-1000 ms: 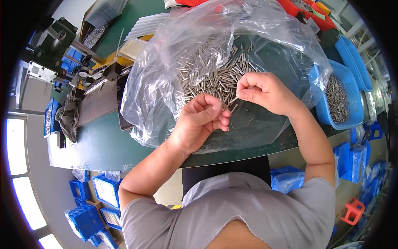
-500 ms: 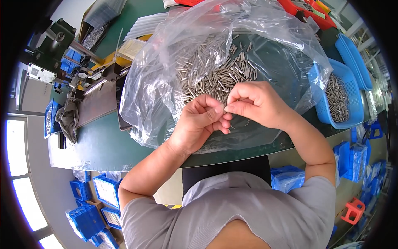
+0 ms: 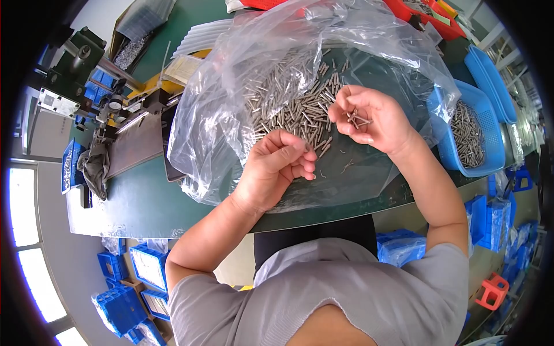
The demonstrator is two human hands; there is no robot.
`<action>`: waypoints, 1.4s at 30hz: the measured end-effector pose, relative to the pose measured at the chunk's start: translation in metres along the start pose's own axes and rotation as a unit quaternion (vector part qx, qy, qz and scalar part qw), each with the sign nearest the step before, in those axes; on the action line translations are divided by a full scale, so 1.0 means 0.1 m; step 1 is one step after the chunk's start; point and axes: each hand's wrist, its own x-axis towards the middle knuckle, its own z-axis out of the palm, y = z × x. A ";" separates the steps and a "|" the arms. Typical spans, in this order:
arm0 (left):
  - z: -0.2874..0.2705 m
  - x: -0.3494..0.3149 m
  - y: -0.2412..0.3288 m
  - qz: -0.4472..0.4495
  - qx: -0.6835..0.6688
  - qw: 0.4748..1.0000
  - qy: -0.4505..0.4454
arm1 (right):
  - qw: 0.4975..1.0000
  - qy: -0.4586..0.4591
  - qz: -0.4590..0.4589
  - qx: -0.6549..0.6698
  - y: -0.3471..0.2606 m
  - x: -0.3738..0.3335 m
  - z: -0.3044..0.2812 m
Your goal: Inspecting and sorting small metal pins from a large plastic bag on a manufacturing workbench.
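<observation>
A heap of small metal pins [image 3: 303,112] lies on and under a clear plastic bag [image 3: 210,109] spread over the green table. My right hand [image 3: 378,121] is turned partly palm up beside the heap, with several metal pins [image 3: 359,119] cupped in its curled fingers. Closer to me, at the heap's near edge, my left hand [image 3: 277,164] is closed, thumb against the index finger. Whatever it may pinch is too small or hidden to make out. Thin curly strands [image 3: 347,165] lie on the plastic between the hands.
To the right stands a blue basket [image 3: 492,124] holding more pins, with another blue tray [image 3: 490,83] behind it. A bench device with a dial gauge [image 3: 115,102] occupies the left side. Red bins [image 3: 441,23] sit at the far right. The table's near edge [image 3: 323,220] curves before me.
My hands have come apart. The right hand has moved right and away from me and turned, showing pins in its palm. My left hand has barely moved.
</observation>
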 end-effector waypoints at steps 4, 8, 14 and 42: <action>0.00 0.00 0.01 0.008 -0.005 1.000 0.008 | 0.925 0.001 0.018 -0.380 -0.05 -0.03 0.04; 0.00 -0.02 0.03 0.007 -0.002 1.000 0.012 | 0.785 -0.042 0.016 -0.618 -0.02 -0.02 0.03; 0.01 0.00 0.03 0.009 -0.001 1.000 0.012 | 0.730 -0.053 -0.148 -0.665 0.12 0.01 -0.11; 0.05 -0.02 0.01 -0.013 0.004 1.000 0.007 | 0.909 -0.025 -0.151 -0.387 0.23 -0.10 0.30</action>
